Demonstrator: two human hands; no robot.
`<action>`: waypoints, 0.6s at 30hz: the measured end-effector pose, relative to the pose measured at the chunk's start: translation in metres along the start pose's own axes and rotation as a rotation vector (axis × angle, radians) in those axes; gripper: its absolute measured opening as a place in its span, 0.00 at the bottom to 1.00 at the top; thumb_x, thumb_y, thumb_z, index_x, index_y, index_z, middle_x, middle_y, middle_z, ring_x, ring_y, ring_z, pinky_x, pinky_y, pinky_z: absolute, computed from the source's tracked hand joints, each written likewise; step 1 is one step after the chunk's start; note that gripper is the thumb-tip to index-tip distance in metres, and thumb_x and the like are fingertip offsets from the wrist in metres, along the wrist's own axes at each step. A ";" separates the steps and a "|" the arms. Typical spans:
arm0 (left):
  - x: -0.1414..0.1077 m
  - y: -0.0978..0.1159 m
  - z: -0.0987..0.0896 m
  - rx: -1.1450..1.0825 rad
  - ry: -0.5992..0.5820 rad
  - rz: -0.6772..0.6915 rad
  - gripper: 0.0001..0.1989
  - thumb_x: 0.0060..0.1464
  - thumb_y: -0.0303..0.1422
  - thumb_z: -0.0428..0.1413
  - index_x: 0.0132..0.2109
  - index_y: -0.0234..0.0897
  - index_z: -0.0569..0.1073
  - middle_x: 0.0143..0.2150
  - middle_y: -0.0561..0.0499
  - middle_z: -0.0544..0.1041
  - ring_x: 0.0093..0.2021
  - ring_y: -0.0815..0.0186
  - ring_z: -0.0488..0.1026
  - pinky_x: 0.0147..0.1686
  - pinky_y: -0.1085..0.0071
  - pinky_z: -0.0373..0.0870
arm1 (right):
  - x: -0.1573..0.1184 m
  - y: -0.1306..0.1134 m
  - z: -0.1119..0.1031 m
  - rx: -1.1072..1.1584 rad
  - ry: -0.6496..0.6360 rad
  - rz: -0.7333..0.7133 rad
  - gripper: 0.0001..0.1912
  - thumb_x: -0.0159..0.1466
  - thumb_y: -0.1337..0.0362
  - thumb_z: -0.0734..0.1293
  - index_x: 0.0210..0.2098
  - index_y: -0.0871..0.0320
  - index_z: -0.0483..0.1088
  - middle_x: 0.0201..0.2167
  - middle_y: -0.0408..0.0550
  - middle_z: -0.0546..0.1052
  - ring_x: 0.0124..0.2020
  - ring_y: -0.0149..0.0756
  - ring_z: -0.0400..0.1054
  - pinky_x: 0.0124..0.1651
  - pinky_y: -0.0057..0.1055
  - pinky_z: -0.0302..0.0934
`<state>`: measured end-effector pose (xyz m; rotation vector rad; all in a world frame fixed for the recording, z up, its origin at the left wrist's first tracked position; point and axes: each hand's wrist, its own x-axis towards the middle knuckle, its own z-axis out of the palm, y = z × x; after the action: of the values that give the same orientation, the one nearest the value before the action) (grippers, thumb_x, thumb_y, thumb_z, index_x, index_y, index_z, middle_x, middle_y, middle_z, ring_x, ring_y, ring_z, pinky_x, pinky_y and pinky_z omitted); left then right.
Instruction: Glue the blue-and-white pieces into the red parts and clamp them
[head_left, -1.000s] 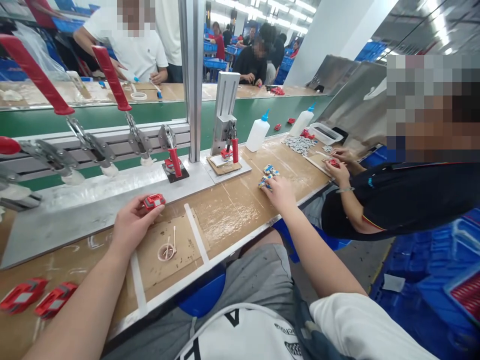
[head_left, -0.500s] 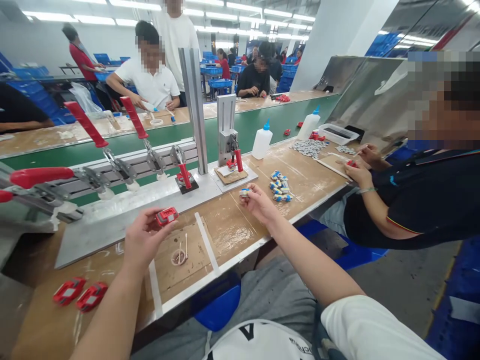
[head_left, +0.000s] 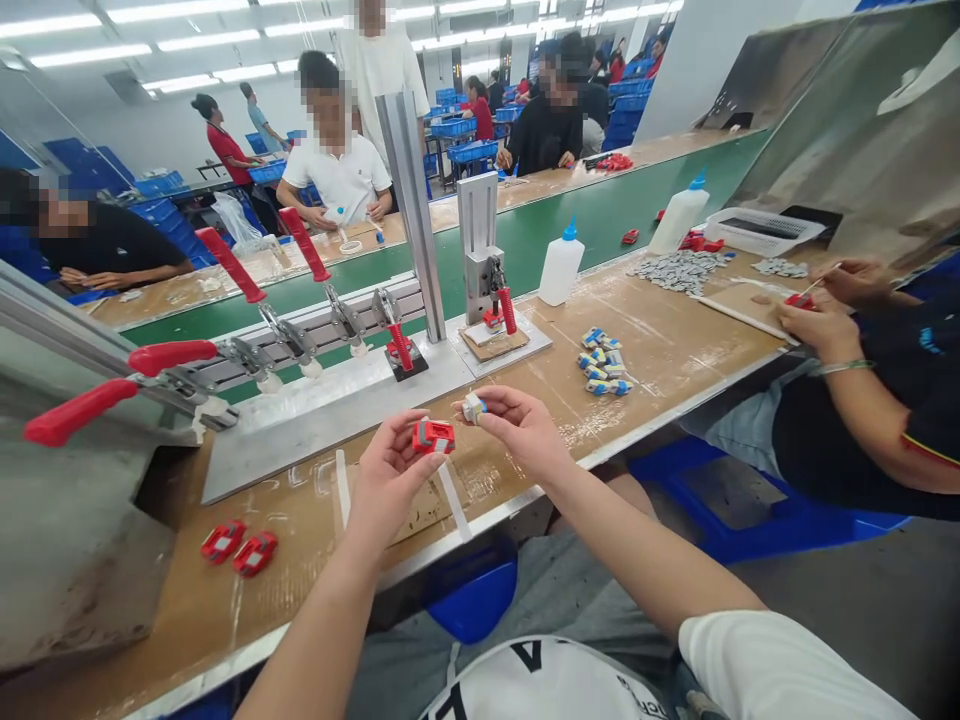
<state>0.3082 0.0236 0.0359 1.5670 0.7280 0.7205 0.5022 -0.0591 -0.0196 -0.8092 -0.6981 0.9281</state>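
Note:
My left hand (head_left: 394, 470) grips a red and grey plastic housing (head_left: 433, 436) between thumb and fingers, its recessed side turned up. Close to its right, my right hand (head_left: 525, 430) pinches a small white block with blue and yellow parts (head_left: 473, 408). A small gap separates the two pieces. Similar blue, white and yellow blocks (head_left: 604, 362) lie in a cluster on the bench to the right. Two more red housings (head_left: 255, 552) rest on the bench at the left.
Behind my hands stands a metal fixture with red-handled toggle clamps (head_left: 300, 345). A white bottle with a blue cap (head_left: 562, 265) is beside it, near a green conveyor belt (head_left: 517, 235). Grey pieces (head_left: 679, 271) are heaped at right, where a co-worker's hands (head_left: 832, 310) handle a red part.
My hands have come together, bringing the white block beside the red housing. The view has shifted, so the bench's things appear displaced in the picture.

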 end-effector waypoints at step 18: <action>0.004 -0.005 0.022 -0.208 -0.218 -0.356 0.33 0.47 0.63 0.69 0.38 0.34 0.80 0.29 0.49 0.77 0.25 0.67 0.72 0.23 0.70 0.75 | -0.008 -0.030 -0.029 -0.691 -0.528 -0.600 0.12 0.73 0.61 0.71 0.54 0.49 0.81 0.61 0.47 0.81 0.64 0.40 0.77 0.68 0.42 0.73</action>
<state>0.3278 0.0141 0.0283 1.2591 0.7202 0.3441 0.5341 -0.0855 -0.0110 -0.8719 -1.6746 0.3246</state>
